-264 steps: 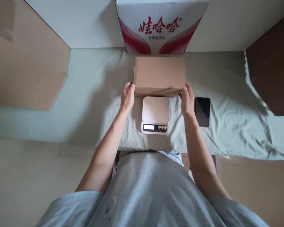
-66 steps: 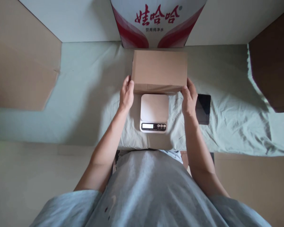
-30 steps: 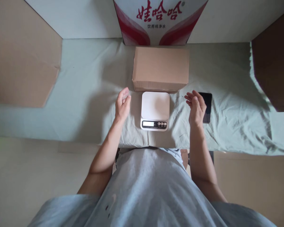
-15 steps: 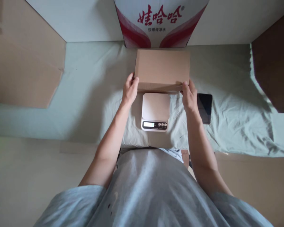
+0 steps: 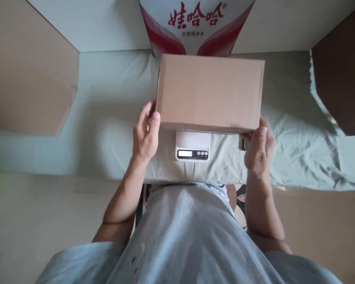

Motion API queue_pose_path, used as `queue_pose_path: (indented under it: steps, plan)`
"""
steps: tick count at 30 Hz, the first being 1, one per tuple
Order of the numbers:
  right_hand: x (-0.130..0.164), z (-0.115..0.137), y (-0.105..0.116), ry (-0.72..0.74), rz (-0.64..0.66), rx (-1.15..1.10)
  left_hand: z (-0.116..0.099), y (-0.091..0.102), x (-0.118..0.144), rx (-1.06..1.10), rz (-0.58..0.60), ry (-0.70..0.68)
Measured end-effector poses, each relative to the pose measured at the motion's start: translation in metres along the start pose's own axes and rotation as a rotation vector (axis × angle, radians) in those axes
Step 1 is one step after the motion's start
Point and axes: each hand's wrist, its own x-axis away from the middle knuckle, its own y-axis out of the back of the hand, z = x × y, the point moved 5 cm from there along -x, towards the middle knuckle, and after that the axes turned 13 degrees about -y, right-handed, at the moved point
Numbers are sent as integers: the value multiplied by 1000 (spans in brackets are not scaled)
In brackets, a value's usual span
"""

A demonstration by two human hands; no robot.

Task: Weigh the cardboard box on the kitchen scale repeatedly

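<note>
A plain brown cardboard box [image 5: 210, 92] is held up between my two hands, raised off the cloth. My left hand [image 5: 146, 132] grips its left side near the front corner, thumb toward me. At the front right corner my right hand [image 5: 258, 148] is closed on the box, its fingers partly hidden underneath. Below the box lies a white kitchen scale [image 5: 193, 148], its display lit and its buttons showing; the box covers the back of its platform. The reading on the display is too bright to make out.
A light green cloth [image 5: 112, 118] covers the table. Behind stands a white and red carton [image 5: 192, 23] with Chinese lettering. Large cardboard pieces stand at the left [image 5: 29, 79] and right [image 5: 343, 75]. A dark phone [image 5: 243, 143] is mostly hidden beside my right hand.
Both hands have lifted the cardboard box up toward me, so it looks larger and now covers part of the scale and most of the phone. My hands are farther apart in view.
</note>
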Motion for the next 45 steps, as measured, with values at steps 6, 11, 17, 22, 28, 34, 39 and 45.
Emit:
queue_pose_path:
  steps: [6, 11, 17, 22, 28, 34, 39, 45]
  plan:
    - [23, -29, -4, -117, 4, -15, 12, -1, 38, -11, -20, 89]
    - [28, -27, -7, -90, 49, -7, 15, 0, 49, 6, -31, 117]
    - [31, -32, -6, -74, 51, 89, 21, -2, 57, -19, -2, 157]
    - [32, -45, -7, -127, 78, 123, 21, -3, 63, -57, 23, 158]
    - [25, -54, 7, -121, -79, -16, 22, 10, 63, -152, -55, 110]
    - [19, -64, 25, -88, -212, -130, 31, 33, 56, -252, -182, 85]
    - [18, -71, 27, -96, -235, -122, 33, 43, 56, -418, -203, 118]
    - [17, -71, 28, -78, -242, -137, 38, 42, 58, -358, -202, 89]
